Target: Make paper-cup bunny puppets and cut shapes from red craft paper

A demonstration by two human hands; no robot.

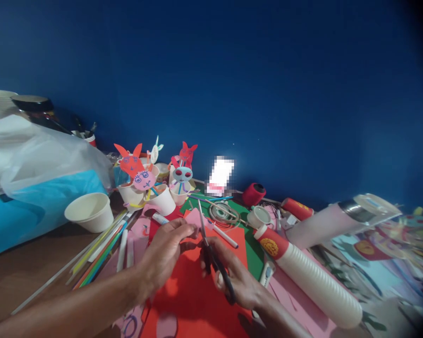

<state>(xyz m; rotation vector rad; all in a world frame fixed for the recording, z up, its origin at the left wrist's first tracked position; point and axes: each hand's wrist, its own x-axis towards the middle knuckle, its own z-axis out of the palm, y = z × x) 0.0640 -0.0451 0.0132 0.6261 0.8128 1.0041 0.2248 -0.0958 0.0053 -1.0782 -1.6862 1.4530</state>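
Observation:
My left hand [165, 251] pinches a small piece of pink paper [193, 218] above the red sheets [193, 286]. In my right hand [234, 267] is a pair of black-handled scissors [211, 253], its blades pointing up and away from me. The blades stand at the right side of the pink paper; whether they are biting into it I cannot tell. A round pink cutout [167, 325] lies on the red paper close to me. Just beyond the hands a white marker [226, 236] lies across the paper.
Paper cups holding paper animal faces [143, 180] stand at the back left. A white paper bowl [90, 212] and colored strips [104, 251] lie left. A stack of paper cups [313, 277], a box cutter [267, 273] and a red thread spool [254, 194] are on the right. Behind rises a blue wall [268, 84].

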